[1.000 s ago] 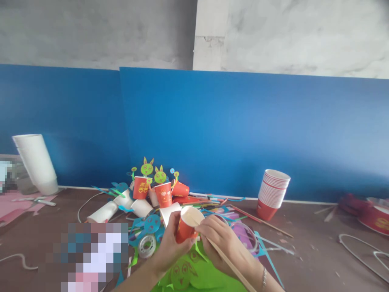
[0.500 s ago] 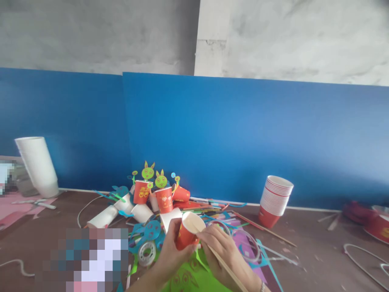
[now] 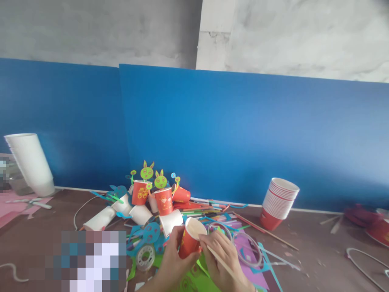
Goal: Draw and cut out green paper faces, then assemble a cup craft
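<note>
In the head view, my left hand (image 3: 176,257) wraps around a red paper cup (image 3: 189,243), its pale inside turned up toward me. My right hand (image 3: 221,255) grips a light wooden chopstick (image 3: 223,263) that slants down to the lower right. Its tip meets the cup's side near the rim, partly covered by my fingers. Below both hands lies green paper (image 3: 197,280) with faces drawn on it. Just beyond stand two red cups, one a decorated cup (image 3: 164,200) with a green rabbit head on top.
A roll of clear tape (image 3: 145,257) lies left of my hands, near blue paper cutouts (image 3: 152,233). Clear tubing rings (image 3: 249,249) and a purple sheet (image 3: 258,278) lie right. Stacked cups (image 3: 279,200) stand back right; a tall white stack (image 3: 32,162) and scissors (image 3: 30,202) are left.
Both hands, with the cup and chopstick, sit slightly lower in view. The cup remains in my left hand, the chopstick in my right. The view has shifted a little.
</note>
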Motion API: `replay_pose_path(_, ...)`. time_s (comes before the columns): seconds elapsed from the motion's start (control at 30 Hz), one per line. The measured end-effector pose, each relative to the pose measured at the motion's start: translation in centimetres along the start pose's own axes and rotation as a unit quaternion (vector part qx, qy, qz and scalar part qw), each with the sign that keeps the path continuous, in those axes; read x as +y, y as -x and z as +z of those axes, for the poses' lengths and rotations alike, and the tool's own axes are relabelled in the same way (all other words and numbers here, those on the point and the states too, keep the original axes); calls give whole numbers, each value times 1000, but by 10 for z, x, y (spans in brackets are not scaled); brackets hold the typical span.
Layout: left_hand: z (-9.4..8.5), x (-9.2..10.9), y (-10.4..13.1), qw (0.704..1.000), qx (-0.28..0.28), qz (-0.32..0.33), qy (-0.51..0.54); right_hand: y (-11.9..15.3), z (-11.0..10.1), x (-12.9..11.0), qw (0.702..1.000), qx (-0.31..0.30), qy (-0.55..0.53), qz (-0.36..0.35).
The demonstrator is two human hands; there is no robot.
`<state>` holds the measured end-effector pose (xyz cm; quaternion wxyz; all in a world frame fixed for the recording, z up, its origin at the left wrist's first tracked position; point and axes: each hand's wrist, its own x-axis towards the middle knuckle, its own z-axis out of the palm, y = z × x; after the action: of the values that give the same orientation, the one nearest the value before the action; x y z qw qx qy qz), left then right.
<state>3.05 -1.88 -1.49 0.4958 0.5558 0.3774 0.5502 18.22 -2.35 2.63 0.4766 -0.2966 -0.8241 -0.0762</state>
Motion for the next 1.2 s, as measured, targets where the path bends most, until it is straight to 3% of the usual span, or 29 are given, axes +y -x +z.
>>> replay_pose_path(0.27,0,-1,1,999,21,-19,-18,4,1,1,1000,-8,17,17)
replay_pose_path(0.53,3,5,3,997,50,9,-57,10,9,-2,996,78,6,37)
replay_pose_path(0.7,-3,2,2,998,29,29,-57,7,8,-8,999,33,-3,6)
replay_pose_path(0.83,-4,3,3,998,21,21,-50,4,1,-10,993,-55,-81,62)
replay_pose_path(0.9,-2,3,2,999,26,22,-31,0,-5,-11,967,-117,-185,131)
replay_pose_path(1.0,-3,2,1,999,33,32,-1,-6,-14,-11,882,-184,-351,255)
replay_pose_path(1.13,-11,-2,-1,997,48,52,-25,-8,-18,-7,747,-188,-522,367)
replay_pose_path(1.2,-15,-3,-2,994,62,66,-57,-7,-16,-4,715,-201,-529,411)
